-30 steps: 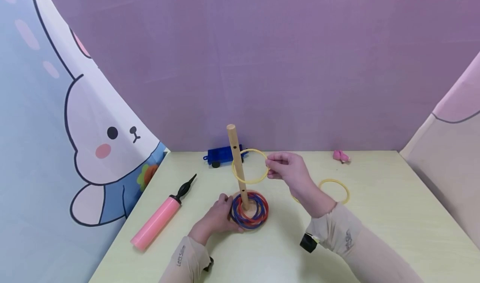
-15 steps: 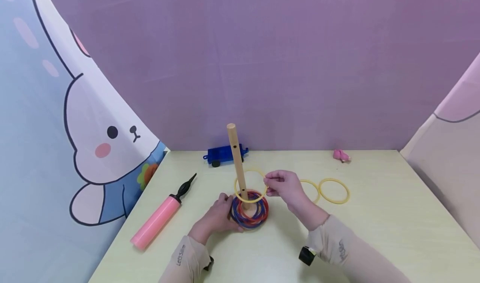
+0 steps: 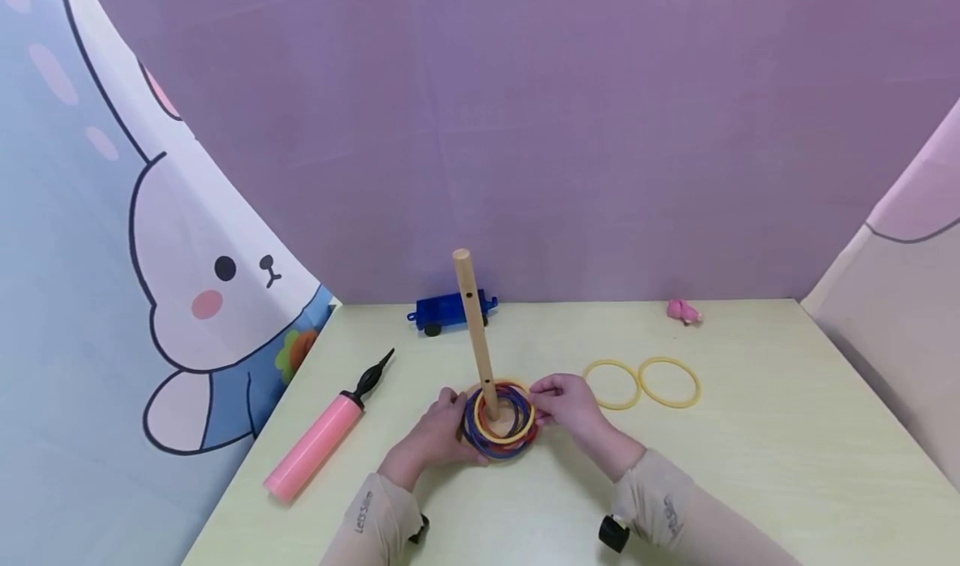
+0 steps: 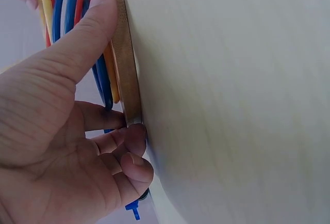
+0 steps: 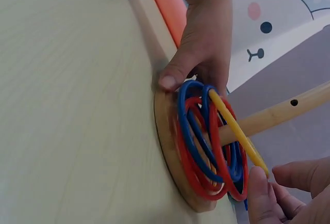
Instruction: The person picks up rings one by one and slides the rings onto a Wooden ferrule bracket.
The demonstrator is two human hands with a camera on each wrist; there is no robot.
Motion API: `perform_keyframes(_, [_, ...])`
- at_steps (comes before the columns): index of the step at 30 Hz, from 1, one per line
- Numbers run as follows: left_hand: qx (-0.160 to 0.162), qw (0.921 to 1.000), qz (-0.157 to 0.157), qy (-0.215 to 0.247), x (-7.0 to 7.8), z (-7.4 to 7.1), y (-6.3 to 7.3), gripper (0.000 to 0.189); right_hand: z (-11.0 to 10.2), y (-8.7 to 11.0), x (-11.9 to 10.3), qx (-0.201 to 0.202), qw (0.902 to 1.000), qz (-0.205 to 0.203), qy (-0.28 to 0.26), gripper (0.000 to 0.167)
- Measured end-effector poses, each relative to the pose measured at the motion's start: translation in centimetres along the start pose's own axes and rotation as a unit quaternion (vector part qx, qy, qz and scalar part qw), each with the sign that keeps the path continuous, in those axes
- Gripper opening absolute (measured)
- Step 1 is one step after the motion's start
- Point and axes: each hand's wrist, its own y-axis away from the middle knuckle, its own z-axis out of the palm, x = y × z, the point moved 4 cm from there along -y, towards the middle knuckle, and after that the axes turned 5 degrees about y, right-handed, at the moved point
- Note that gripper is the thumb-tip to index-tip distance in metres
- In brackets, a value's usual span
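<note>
A wooden peg (image 3: pixel 474 324) stands upright on a round wooden base (image 5: pixel 169 139). Blue rings (image 5: pixel 188 126) and red rings (image 5: pixel 216 152) lie loosely stacked around the foot of the peg. My left hand (image 3: pixel 429 438) grips the left edge of the base, thumb and fingers on its rim in the left wrist view. Between thumb and fingers my right hand (image 3: pixel 576 412) pinches a yellow ring (image 5: pixel 238 131). That ring encircles the peg low down, resting against the stack and tilted in the right wrist view.
Two yellow rings, a nearer one (image 3: pixel 613 408) and a farther one (image 3: pixel 670 405), lie right of the right hand. A pink hand pump (image 3: pixel 315 448) lies at the left. A blue toy wagon (image 3: pixel 441 309) stands behind the peg, and a small pink object (image 3: pixel 683 311) sits at the back right.
My right hand has lowered the yellow ring along the peg, from about halfway up down to the stacked rings. The left hand stays on the base.
</note>
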Motion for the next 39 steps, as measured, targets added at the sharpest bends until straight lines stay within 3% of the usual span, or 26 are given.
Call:
perform_keyframes(9, [0.001, 1.0000, -0.005, 0.005, 0.2, -0.3, -0.1, 0.108, -3.1, -0.2, 0.1, 0.044, 0.9981, -0.020, 0.038, 0.016])
perform_keyframes(26, [-0.002, 0.9999, -0.015, 0.006, -0.1, -0.2, -0.3, 0.111, -11.1, 1.9, 1.3, 0.078, 0.9967, -0.021, 0.013, 0.027])
perform_keyframes(33, [0.000, 0.9999, -0.013, 0.007, -0.3, 0.0, -0.2, 0.111, -14.5, 2.6, 2.0, 0.097, 0.9944, -0.015, 0.039, 0.034])
perform_keyframes(39, [-0.001, 0.9998, -0.009, 0.016, -0.4, 0.2, -0.2, 0.112, -17.7, 2.9, 3.4, 0.136, 0.9870, 0.000, 0.085, 0.033])
